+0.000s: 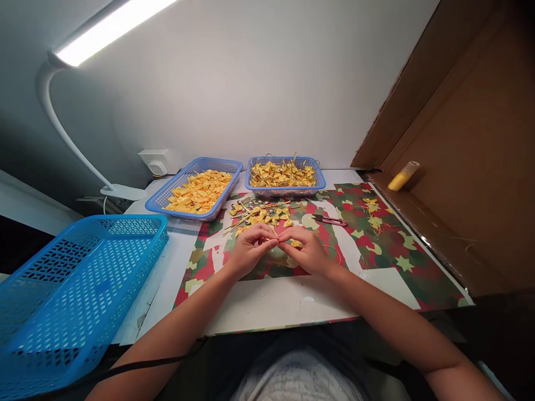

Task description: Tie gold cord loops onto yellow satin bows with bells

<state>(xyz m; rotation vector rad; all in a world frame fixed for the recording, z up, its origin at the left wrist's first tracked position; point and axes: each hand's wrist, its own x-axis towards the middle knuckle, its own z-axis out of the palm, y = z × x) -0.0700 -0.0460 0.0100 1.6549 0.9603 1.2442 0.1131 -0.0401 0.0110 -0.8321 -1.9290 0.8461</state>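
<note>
My left hand (252,249) and my right hand (307,250) meet fingertip to fingertip over the table, both pinched closed. Whatever lies between the fingertips is too small and covered to make out. A yellow ribbon bow (296,243) shows just under the right fingers; whether it is held or lying there I cannot tell. From behind the right hand a thin gold cord (339,257) curves out onto the mat. Just beyond the hands lies a loose pile of yellow bows (262,214), mixed with gold cords and small dark shiny pieces. Small thread snips (330,220) rest to the right of the pile.
At the back stand a blue basket of yellow bows (199,192) and another of bows with gold cords (284,175). A larger blue basket (90,267) is at left, below a lit lamp (112,30). A yellow-filled tube (403,176) stands by the cardboard wall (460,139).
</note>
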